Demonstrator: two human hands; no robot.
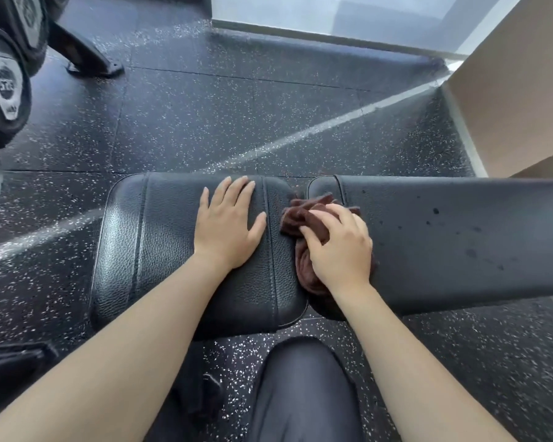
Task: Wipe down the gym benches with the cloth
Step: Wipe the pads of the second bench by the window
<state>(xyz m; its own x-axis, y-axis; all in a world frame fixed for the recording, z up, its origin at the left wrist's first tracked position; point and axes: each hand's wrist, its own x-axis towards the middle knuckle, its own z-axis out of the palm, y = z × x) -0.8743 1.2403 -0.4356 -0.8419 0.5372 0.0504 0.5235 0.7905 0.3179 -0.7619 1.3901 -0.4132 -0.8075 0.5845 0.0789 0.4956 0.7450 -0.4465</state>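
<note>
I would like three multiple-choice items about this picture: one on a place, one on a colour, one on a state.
1. Where is the crumpled cloth?
A. on the speckled floor
B. at the gap between the two black padded bench cushions
C. on the dumbbells

2. What colour is the cloth?
A. white
B. blue
C. dark brown

3. How is the left hand?
A. flat and open on the short seat pad
C. raised in air
B. gripping the cloth

Key: 1 B, it bunches between the pads; 2 C, brown folds show; 3 A, the right hand holds the cloth instead.

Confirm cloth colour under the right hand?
Dark brown cloth, bunched under the right hand at the bench pad gap; head view shows it.
</note>
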